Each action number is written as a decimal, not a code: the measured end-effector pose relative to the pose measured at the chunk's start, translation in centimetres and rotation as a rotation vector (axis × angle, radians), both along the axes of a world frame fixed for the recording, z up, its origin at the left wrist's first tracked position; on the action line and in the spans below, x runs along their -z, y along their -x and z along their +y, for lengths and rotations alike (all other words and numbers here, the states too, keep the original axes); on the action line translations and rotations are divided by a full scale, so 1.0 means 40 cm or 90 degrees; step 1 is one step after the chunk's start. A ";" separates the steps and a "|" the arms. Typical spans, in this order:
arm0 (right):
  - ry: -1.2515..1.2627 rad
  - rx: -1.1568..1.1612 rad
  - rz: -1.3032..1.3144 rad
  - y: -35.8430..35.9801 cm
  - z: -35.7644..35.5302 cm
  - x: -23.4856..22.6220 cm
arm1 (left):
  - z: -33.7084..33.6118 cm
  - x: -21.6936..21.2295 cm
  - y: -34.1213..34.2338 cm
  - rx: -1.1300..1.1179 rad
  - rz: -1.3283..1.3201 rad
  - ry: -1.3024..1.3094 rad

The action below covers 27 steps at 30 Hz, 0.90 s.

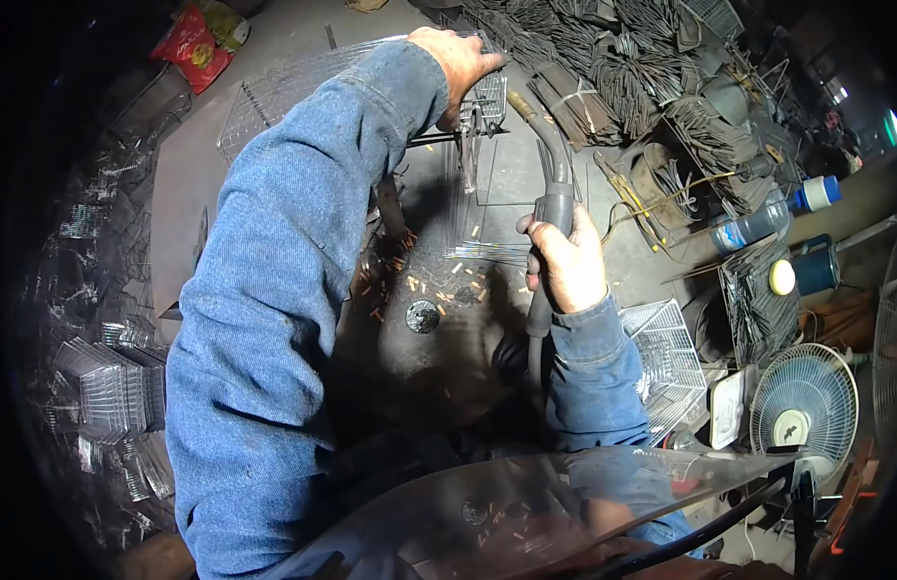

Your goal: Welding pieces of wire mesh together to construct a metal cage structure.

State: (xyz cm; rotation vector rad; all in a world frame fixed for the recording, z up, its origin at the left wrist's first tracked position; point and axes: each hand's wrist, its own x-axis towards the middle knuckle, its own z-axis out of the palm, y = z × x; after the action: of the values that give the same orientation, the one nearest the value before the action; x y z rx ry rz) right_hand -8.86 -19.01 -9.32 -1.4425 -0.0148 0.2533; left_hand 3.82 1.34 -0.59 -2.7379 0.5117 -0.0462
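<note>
A long wire-mesh basket point(284, 97) is covered at its right end by the left hand point(456, 63); the thumb is spread, but whether the other fingers pinch the wire cannot be told. Beyond the right fingers, to the lower right, a fan point(804, 406) is placed. Far left of the left fingers, a printed red bag point(192, 53) is seen. A welding torch point(553, 209) is gripped by the right hand point(572, 259), fingers wrapped around its handle. Farther right, a clear bottle point(756, 230) is labelled in blue.
</note>
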 end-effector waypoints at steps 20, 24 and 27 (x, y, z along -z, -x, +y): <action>0.051 0.016 -0.082 0.027 0.018 -0.012 | 0.028 0.048 -0.089 -0.052 0.044 0.068; 0.064 0.024 -0.081 0.022 0.009 -0.008 | -0.019 -0.017 -0.011 -0.048 0.080 0.009; 0.076 0.017 -0.071 0.026 0.008 -0.013 | -0.023 -0.029 0.008 -0.047 0.081 0.000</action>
State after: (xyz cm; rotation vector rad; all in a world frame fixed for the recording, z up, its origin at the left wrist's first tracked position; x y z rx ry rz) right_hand -9.92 -18.70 -8.79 -1.5726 -0.0718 0.1531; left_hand 3.50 0.41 0.56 -2.7691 0.4440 0.1475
